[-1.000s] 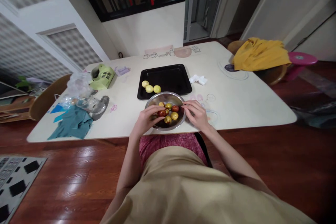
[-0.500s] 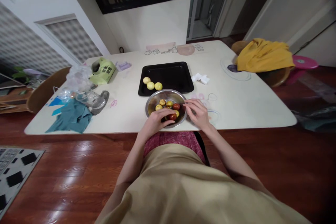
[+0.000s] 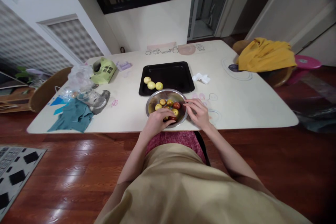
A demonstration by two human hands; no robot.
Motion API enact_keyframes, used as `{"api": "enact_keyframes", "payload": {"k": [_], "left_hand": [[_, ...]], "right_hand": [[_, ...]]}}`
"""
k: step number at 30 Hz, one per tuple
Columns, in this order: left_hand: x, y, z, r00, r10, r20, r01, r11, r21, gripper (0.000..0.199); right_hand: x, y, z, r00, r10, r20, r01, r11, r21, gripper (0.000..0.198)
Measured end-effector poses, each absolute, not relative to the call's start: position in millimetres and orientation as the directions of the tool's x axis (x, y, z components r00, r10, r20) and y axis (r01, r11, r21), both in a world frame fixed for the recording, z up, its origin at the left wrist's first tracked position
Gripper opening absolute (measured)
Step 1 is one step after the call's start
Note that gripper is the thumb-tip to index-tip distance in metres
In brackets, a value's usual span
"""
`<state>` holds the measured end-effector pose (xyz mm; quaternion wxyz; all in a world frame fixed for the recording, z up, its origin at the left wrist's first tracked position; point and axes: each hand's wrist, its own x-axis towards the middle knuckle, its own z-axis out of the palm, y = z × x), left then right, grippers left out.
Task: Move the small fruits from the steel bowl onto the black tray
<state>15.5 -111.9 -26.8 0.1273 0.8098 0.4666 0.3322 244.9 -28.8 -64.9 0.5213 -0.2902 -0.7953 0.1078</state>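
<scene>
A round metal bowl (image 3: 151, 102) stands close to the table's front edge, holding several small round fruits, some yellow and some red-brown. Inside its near side, my left hand (image 3: 158, 120) curls its fingers and thumb around a dark red fruit (image 3: 172, 118); part of that fruit is hidden. A yellow fruit (image 3: 175, 112) lies right beside the fingertips, and a red-brown fruit (image 3: 176, 105) rests farther back. At the bowl's right rim, my right hand (image 3: 198, 112) has its thumb and fingers closed on the edge.
Behind the bowl lies a black tray (image 3: 173, 75) with three yellow fruits (image 3: 151, 85) at its left. Crumpled white tissue (image 3: 201, 78) is to its right. A green bag (image 3: 104, 70), clear plastic (image 3: 80, 77) and teal cloth (image 3: 72, 115) occupy the table's left end.
Among the fruits under my left hand, the yellow one shows more and the red one is more covered. My right hand keeps its place at the rim.
</scene>
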Motion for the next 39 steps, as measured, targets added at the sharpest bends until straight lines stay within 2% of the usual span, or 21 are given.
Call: {"api": "enact_keyframes", "payload": {"k": [8, 14, 19, 23, 31, 35, 39], "left_hand": [[17, -113, -31, 0.269, 0.863, 0.428, 0.720, -0.475, 0.505, 0.005], [11, -114, -27, 0.221, 0.831, 0.510, 0.652, -0.515, 0.556, 0.013], [-4, -111, -27, 0.084, 0.804, 0.588, 0.772, -0.426, 0.471, 0.024], [-8, -109, -30, 0.160, 0.832, 0.531, 0.806, -0.421, 0.416, 0.040], [-9, -109, -24, 0.311, 0.850, 0.425, 0.780, -0.484, 0.398, 0.030], [-10, -109, -21, 0.371, 0.834, 0.409, 0.740, -0.532, 0.412, 0.031], [-9, -110, -22, 0.353, 0.825, 0.442, 0.723, -0.540, 0.431, 0.034]], "right_hand": [[245, -29, -65, -0.280, 0.532, 0.799, 0.329, 0.835, -0.441, 0.020], [246, -28, -67, -0.283, 0.541, 0.792, 0.331, 0.830, -0.449, 0.020], [246, -27, -68, -0.285, 0.539, 0.793, 0.331, 0.832, -0.446, 0.020], [246, -27, -68, -0.288, 0.542, 0.790, 0.335, 0.829, -0.447, 0.020], [246, -27, -67, -0.283, 0.542, 0.791, 0.328, 0.830, -0.451, 0.021], [246, -27, -67, -0.282, 0.550, 0.787, 0.325, 0.826, -0.461, 0.021], [246, -27, -67, -0.283, 0.561, 0.778, 0.325, 0.819, -0.472, 0.022]]}}
